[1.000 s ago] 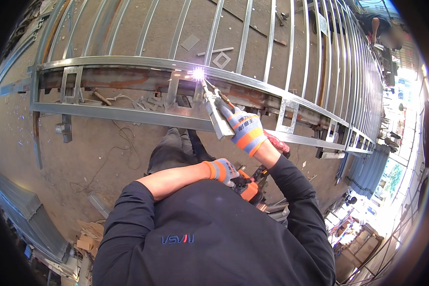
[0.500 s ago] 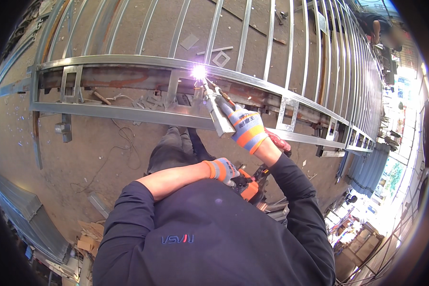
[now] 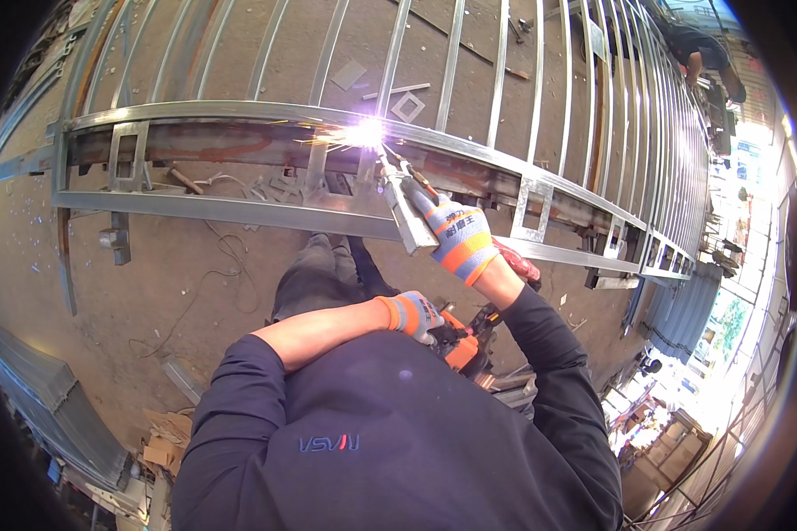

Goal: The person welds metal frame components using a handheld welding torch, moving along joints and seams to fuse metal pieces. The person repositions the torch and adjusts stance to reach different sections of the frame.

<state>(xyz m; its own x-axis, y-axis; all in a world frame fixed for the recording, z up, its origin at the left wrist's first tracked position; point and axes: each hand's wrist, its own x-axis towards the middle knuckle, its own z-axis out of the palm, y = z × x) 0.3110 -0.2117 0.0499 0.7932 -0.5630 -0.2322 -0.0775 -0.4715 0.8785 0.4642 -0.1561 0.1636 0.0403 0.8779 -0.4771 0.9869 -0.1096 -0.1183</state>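
Note:
My right hand (image 3: pixel 459 228), in a grey and orange glove, is closed round a welding torch (image 3: pixel 406 211) with a pale flat-sided body. A bright arc with sparks burns at the torch's tip, on the upper rail of a silver metal frame (image 3: pixel 239 209), where an upright bar meets it. The glare hides the joint. My left hand (image 3: pixel 413 317), gloved alike, rests low in front of my body, its fingers curled beside an orange and black piece of equipment (image 3: pixel 460 345). What those fingers hold, if anything, I cannot make out.
Long parallel bars of the frame run far and to the right. A hammer (image 3: pixel 186 180) and metal offcuts (image 3: pixel 279 189) lie beneath it. Stacked metal profiles (image 3: pixel 58 398) stand at the left. Another person (image 3: pixel 713 62) is at the far right. A thin cable (image 3: pixel 208 274) crosses the floor.
The arc has grown brighter and wider, and orange sparks now spray leftward from it. Both hands stay nearly in place.

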